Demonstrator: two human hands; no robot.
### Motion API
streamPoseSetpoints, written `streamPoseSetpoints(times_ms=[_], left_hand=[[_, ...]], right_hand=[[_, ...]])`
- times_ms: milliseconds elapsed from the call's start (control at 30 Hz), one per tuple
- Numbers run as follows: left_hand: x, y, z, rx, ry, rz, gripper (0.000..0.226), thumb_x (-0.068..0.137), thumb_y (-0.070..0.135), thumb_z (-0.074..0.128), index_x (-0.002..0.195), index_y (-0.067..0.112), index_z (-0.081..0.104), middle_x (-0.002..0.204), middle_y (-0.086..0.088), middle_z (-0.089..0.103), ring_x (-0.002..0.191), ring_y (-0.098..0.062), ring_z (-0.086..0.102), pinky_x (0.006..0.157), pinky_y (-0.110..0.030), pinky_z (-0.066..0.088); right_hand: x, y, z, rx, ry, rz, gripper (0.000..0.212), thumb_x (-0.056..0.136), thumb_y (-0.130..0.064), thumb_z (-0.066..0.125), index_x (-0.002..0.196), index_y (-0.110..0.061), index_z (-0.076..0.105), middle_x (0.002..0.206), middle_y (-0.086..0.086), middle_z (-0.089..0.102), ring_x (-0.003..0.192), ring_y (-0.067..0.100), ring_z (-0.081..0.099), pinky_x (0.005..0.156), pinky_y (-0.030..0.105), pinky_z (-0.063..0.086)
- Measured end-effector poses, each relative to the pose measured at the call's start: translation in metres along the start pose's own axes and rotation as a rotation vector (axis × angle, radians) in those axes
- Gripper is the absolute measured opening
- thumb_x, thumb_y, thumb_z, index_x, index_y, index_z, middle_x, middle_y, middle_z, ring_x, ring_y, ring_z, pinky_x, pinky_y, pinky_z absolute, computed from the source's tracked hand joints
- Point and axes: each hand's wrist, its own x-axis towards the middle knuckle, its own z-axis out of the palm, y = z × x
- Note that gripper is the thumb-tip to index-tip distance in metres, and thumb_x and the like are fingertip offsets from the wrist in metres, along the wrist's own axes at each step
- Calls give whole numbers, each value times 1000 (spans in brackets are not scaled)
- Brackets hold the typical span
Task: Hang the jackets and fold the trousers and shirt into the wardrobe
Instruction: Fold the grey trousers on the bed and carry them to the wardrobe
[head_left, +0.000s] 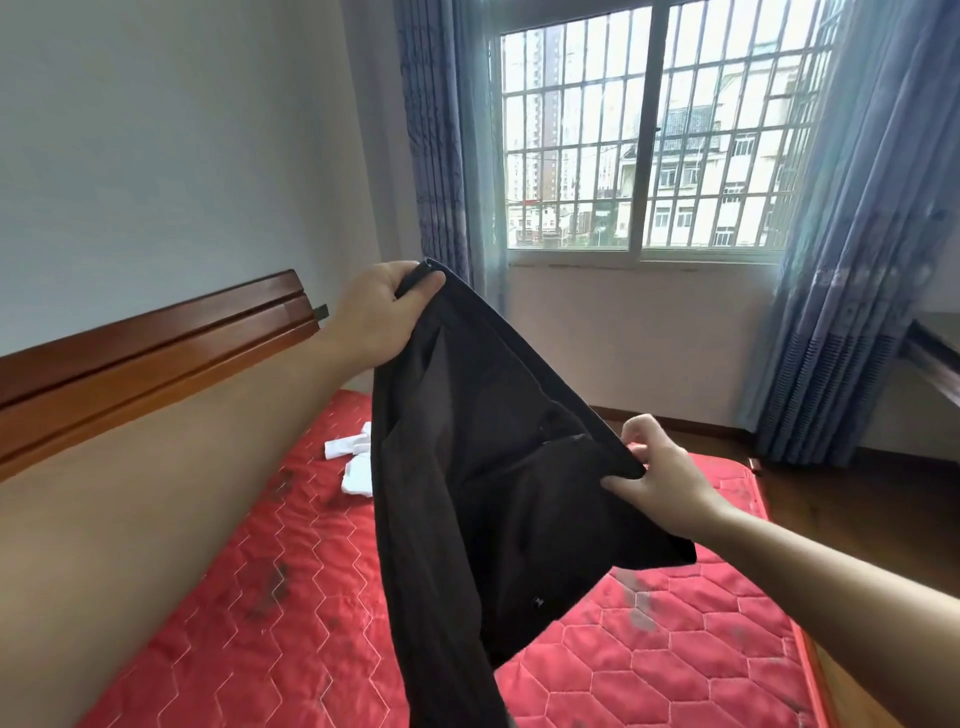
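Observation:
A pair of dark brown-black trousers (478, 467) hangs in the air over the bed, held up by the waistband. My left hand (374, 317) grips the upper corner of the waistband, raised high. My right hand (654, 478) pinches the lower corner of the waistband, nearer to me. The legs of the trousers drop down out of the bottom of the view. A white garment (356, 457) lies crumpled on the mattress behind the trousers, partly hidden by them. No wardrobe is in view.
A red quilted mattress (291, 597) fills the lower part of the view, with a wooden headboard (156, 348) along the left wall. A barred window (649, 135) with blue curtains (857, 260) is ahead. Wooden floor (857, 488) lies to the right of the bed.

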Motion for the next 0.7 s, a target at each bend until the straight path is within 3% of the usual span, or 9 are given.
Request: streamPoseSetpoints(times_ms=[67, 167, 267, 333, 433, 467, 533, 600, 700], left_hand=[[-3, -6, -3, -6, 14, -35, 27, 99, 34, 53, 76, 28, 64, 69, 16, 65, 63, 9, 59, 58, -6, 40], [-9, -19, 6, 31, 30, -168, 33, 99, 34, 53, 72, 17, 64, 64, 7, 61, 57, 1, 57, 52, -9, 38], [-17, -33, 21, 106, -9, -331, 35, 97, 32, 55, 74, 7, 64, 69, -2, 60, 67, -19, 56, 61, -27, 40], [-25, -42, 26, 128, -48, -408, 30, 96, 32, 57, 74, 13, 63, 69, 2, 59, 69, -17, 55, 57, -25, 39], [-38, -50, 32, 92, -221, -474, 24, 95, 32, 61, 76, 17, 64, 72, 4, 63, 65, -12, 59, 48, -17, 45], [-42, -50, 34, 51, -315, -485, 19, 95, 30, 62, 82, 16, 67, 76, 1, 66, 66, -13, 61, 51, -17, 50], [-45, -46, 36, -3, -513, -487, 19, 95, 27, 62, 101, 11, 69, 91, -7, 72, 78, -21, 69, 70, -32, 60], [-45, -43, 40, -16, -657, -482, 24, 94, 27, 63, 109, 9, 68, 101, -11, 73, 92, -26, 71, 82, -42, 60], [-50, -35, 61, 31, -713, -451, 25, 93, 33, 64, 109, 14, 67, 99, -6, 72, 87, -18, 70, 73, -29, 59]], right_hand=[[-3, 3, 3, 35, -90, 114, 59, 74, -12, 78, 108, -42, 40, 83, -2, 72, 74, 11, 68, 60, 22, 51], [-1, -2, 11, 14, -111, 282, 7, 86, -22, 70, 82, -25, 65, 84, 3, 74, 67, 10, 66, 57, 23, 50], [13, -11, 8, -8, -218, 405, 19, 92, -31, 61, 85, -15, 68, 79, 4, 73, 64, 14, 68, 53, 22, 52], [22, -18, -4, 5, -282, 430, 17, 92, -30, 62, 89, -14, 66, 77, 5, 73, 62, 17, 69, 53, 24, 53], [32, -21, -31, 137, -342, 513, 16, 93, -21, 64, 92, -5, 64, 67, 7, 72, 50, 17, 66, 46, 25, 52], [34, -21, -40, 182, -382, 545, 15, 93, -18, 63, 92, -3, 64, 67, 9, 72, 50, 17, 67, 46, 25, 53], [36, -21, -58, 201, -428, 556, 19, 93, -17, 64, 94, 2, 64, 76, 14, 73, 56, 21, 68, 49, 27, 55], [38, -18, -73, 107, -391, 499, 22, 91, -20, 67, 93, 2, 66, 78, 15, 72, 56, 21, 67, 48, 26, 53], [35, -7, -87, -335, -408, 376, 25, 88, -34, 69, 86, -9, 69, 78, 7, 74, 60, 19, 66, 53, 23, 50]])
